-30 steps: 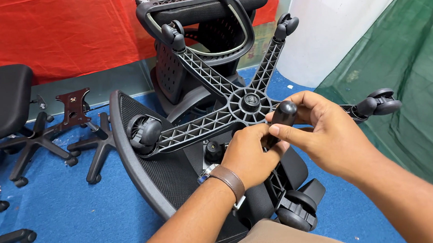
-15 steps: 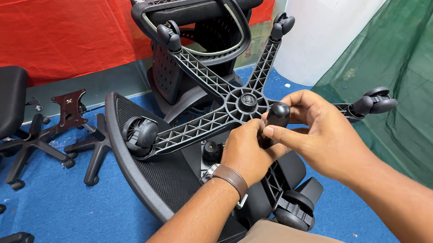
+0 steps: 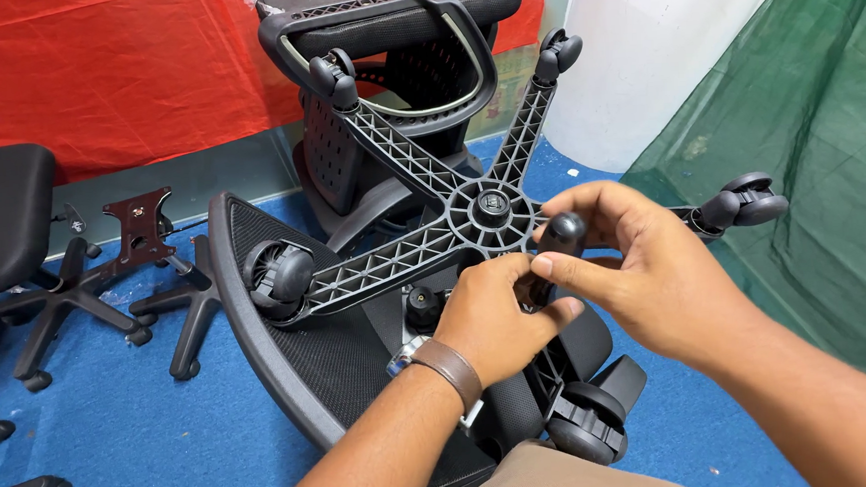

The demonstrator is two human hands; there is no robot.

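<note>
On the blue floor (image 3: 134,432) we have an upside-down chair, and its black star base (image 3: 423,244) already has wheels at its ends. Our left hand (image 3: 498,320) is closed around the base's near arm. Our right hand (image 3: 645,271) pinches a small black part (image 3: 562,231) beside the hub; we think it next needs lining up.

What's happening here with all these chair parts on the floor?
A person is working on an upturned office chair. Its black five-armed star base points up, with castor wheels on the arm ends. The left hand is closed around a part just below the hub, and the right hand pinches a small black knob-like piece beside the hub. A second chair base stands on the blue floor nearby.
</note>
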